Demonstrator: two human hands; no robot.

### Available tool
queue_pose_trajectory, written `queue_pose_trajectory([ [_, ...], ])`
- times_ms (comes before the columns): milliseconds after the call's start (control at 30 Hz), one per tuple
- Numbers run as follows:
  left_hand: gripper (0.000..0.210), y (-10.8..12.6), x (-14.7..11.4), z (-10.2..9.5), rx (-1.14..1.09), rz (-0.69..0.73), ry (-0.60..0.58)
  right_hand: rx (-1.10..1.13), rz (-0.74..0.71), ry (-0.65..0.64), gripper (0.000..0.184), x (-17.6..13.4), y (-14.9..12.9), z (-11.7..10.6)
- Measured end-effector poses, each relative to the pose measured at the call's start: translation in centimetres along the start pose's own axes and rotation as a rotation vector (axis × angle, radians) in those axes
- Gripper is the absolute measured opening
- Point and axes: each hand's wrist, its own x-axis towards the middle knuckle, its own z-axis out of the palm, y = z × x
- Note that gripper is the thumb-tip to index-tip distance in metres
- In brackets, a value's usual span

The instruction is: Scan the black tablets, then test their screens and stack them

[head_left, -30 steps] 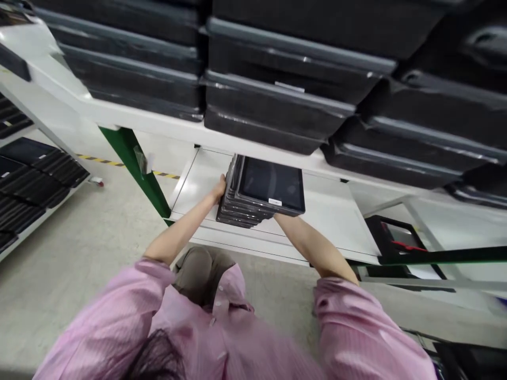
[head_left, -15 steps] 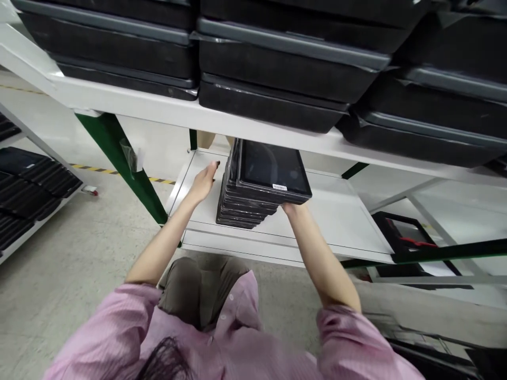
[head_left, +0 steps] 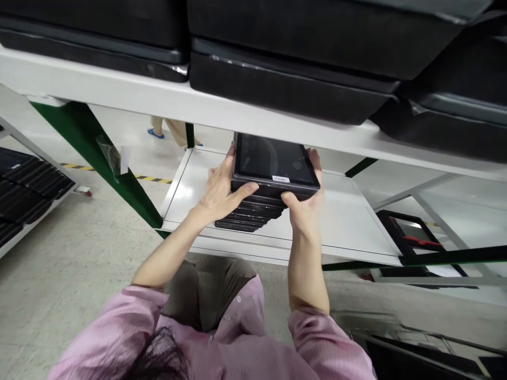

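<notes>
In the middle of the frame, on the white shelf [head_left: 348, 221], the tablet stack [head_left: 273, 158] is held near its top by the left hand [head_left: 219, 192] and right hand [head_left: 307, 208]; both sides should be pressed evenly.

head view | worn on the person's head | faces forward and steeply down over the pink shirt [head_left: 277, 353] | upper shelf [head_left: 222, 112] close, crossing the frame | hands [head_left: 218, 191] farther off, near centre | lower shelf [head_left: 348, 221] below them, seen from above | floor [head_left: 99, 258] at left

Pale glare spots the white lower shelf [head_left: 348, 221]; the bottom-right corner is blurred.
</notes>
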Motion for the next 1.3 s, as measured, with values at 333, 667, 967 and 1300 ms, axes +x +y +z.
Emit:
queue_pose_trajectory([
  [333, 0.092, -0.2, 0.0, 0.3, -0.013, -0.079, 0.143, 0.019, 0.022, -0.030, 0.118, 0.6, 0.9, -0.3],
  [667, 0.095, -2.6, -2.4, 0.7, -0.182, -0.069, 0.166, -0.003, 0.155, -0.021, 0.119, -3.9, 5.9, -1.5],
  [967, 0.084, -10.1, -14.3, 5.0, 0.169, -0.336, -0.152, -0.369, 0.428, -0.385, 0.060, -13.8, 14.9, -1.3],
  [1300, 0.041, -11.6, -22.1, -11.0, 0.128, -0.139, 1.230, -0.462, 0.430, -0.436, 0.048, -13.6, 16.2, -2.5],
])
